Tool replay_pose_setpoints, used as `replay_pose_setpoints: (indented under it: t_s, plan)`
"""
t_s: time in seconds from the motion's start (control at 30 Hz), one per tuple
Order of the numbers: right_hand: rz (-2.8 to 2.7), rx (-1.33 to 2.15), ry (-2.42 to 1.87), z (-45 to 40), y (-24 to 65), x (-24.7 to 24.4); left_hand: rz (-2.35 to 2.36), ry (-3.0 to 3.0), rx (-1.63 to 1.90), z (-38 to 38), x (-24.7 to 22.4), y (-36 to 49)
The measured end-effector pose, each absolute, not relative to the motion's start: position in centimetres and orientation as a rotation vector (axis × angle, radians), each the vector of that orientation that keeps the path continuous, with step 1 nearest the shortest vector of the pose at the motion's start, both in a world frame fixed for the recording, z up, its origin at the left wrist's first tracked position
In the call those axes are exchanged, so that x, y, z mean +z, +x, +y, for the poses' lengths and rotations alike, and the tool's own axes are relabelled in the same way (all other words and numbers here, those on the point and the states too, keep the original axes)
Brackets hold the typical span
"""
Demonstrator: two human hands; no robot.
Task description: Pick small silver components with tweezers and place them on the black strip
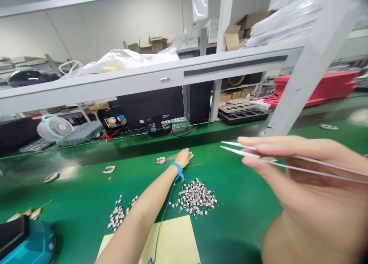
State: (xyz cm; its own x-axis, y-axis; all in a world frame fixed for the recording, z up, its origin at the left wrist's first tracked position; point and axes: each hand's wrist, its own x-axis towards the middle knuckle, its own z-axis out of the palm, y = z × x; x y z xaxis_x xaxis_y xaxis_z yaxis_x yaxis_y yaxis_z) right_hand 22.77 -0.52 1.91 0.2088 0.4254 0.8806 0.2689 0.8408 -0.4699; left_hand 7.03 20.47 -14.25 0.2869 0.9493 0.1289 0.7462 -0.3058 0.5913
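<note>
My left hand (182,157) reaches far over the green bench, with its fingers closed at the near side of a small rounded electronic housing (191,154). A blue wrist strap (178,170) with a thin cord circles that wrist. Close to the camera on the right, my right hand (287,172) pinches a pair of tweezers (244,150) between thumb and fingers. The tweezer tips are slightly apart with nothing between them. Below the left wrist lies a pile of small metallic parts (198,197); a smaller pile (117,215) is left of the forearm.
More rounded housings (161,160) sit in a row along the bench. A yellow sheet (175,241) lies under the left forearm. A teal device (27,239) stands at lower left, a fan (59,127) and monitor (151,104) behind. The shelf post (304,68) slants down at right.
</note>
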Motion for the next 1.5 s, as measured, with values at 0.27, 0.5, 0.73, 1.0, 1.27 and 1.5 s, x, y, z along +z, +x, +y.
replay_pose_setpoints:
  t_s: [0.27, 0.5, 0.73, 1.0, 1.27, 1.5]
  plan:
    - [-1.582, 0.237, -0.723, 2.1, 21.6, 1.4, 1.315, 2.197, 1.098, 14.5, -5.5, 5.5]
    - [-1.594, 0.323, -0.606, 1.0, 19.0, 0.8, 0.885, 2.422, 1.592, 4.6, -0.4, 3.2]
    - [-1.693, 0.207, -0.543, -1.5, 19.6, 1.1, 0.757, 2.282, 1.603, 2.7, -0.6, 2.3]
    - [-1.736, 0.282, -0.5, -1.6, 19.2, 1.6, 0.689, 2.407, 1.618, 1.2, -0.2, 1.9]
    - [-1.732, 0.354, -0.492, -1.3, 19.2, 1.6, 0.584, 2.491, 1.672, 1.0, 0.0, 2.0]
    - [-1.692, 0.555, -0.404, -1.2, 19.6, 2.0, 0.475, 2.451, 1.678, 1.0, 0.2, 2.1]
